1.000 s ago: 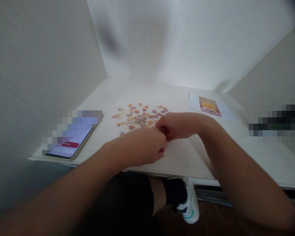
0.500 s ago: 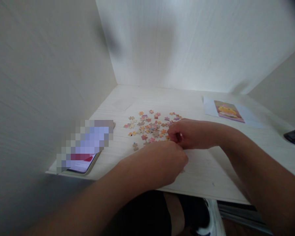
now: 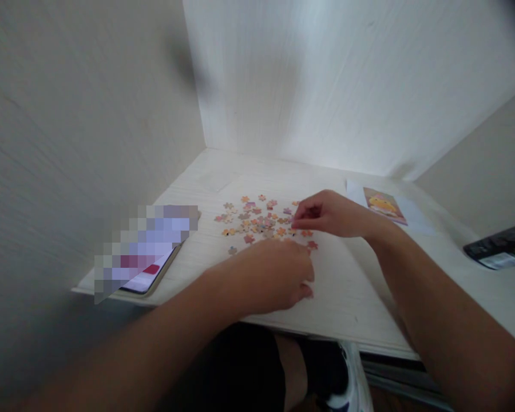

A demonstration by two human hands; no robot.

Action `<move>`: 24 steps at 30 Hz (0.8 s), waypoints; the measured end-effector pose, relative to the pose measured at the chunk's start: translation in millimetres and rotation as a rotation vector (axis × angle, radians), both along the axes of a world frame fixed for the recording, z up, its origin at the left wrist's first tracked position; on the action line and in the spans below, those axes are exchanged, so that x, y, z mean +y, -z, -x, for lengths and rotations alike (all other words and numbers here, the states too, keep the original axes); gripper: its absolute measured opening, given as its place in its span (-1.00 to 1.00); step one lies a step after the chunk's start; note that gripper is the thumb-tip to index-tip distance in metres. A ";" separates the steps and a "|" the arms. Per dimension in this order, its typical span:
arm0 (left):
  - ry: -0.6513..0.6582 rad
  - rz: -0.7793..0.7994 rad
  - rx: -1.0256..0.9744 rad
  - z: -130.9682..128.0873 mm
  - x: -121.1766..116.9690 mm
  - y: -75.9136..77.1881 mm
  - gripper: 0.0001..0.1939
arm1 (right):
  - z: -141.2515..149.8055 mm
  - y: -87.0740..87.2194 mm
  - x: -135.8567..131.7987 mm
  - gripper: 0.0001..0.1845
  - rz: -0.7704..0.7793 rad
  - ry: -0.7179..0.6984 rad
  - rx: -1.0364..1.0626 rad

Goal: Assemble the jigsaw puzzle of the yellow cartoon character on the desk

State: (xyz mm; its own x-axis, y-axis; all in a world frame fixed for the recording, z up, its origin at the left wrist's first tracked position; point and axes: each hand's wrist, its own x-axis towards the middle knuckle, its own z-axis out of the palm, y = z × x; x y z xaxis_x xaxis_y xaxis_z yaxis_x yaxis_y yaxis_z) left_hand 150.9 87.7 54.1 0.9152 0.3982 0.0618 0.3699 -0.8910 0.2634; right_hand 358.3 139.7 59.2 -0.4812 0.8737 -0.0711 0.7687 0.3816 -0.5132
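Observation:
Several small orange, pink and purple puzzle pieces (image 3: 257, 220) lie scattered on a pale wooden desk (image 3: 347, 292). My right hand (image 3: 326, 213) reaches over the right edge of the pile, fingers pinched together on a piece there. My left hand (image 3: 278, 274) rests on the desk just in front of the pile, fingers curled under; what they hold, if anything, is hidden. One loose piece (image 3: 312, 245) lies between the two hands.
A phone (image 3: 148, 254) with a lit screen lies at the desk's left front corner. A picture card on white paper (image 3: 384, 205) lies at the back right, a dark object (image 3: 500, 249) at the far right. Walls close in left and behind. A knee and shoe show below.
My two hands, joined together a second ago, have parted. The right hand has reached forward to the pile's right edge; the left has stayed near the front of the desk.

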 end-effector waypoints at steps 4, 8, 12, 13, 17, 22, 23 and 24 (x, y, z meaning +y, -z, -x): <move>-0.189 -0.068 -0.146 25.2 33.1 -14.4 -0.76 | -12.5 17.8 17.3 -0.72 -0.390 0.250 0.083; -0.585 0.003 -0.139 48.0 66.2 -13.0 -0.74 | -21.3 32.7 28.2 -0.73 -0.514 0.337 0.152; -0.657 0.027 0.073 56.4 80.1 -1.4 -0.63 | -27.5 42.3 36.5 -0.73 -0.568 0.407 0.207; -0.659 0.033 0.114 57.0 81.3 0.4 -0.62 | -29.2 44.2 38.2 -0.73 -0.569 0.419 0.220; -0.655 0.084 0.187 57.7 83.1 1.4 -0.60 | -35.6 49.7 42.6 -0.72 -0.551 0.469 0.240; -0.645 0.106 0.155 58.3 82.4 0.7 -0.62 | -38.3 53.1 43.7 -0.70 -0.499 0.479 0.224; -0.641 0.116 0.145 58.7 82.4 1.2 -0.62 | -38.4 53.6 43.8 -0.70 -0.496 0.481 0.223; -0.636 0.122 0.138 59.2 82.5 1.9 -0.63 | -38.5 54.2 44.0 -0.70 -0.497 0.483 0.224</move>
State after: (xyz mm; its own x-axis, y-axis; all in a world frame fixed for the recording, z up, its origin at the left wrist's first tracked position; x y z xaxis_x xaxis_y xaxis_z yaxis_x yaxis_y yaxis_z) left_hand 91.8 170.2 52.2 0.4955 0.8604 -0.1191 0.8517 -0.4543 0.2611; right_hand 396.8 183.7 5.1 0.0101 0.8957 0.4446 0.8073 0.2551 -0.5321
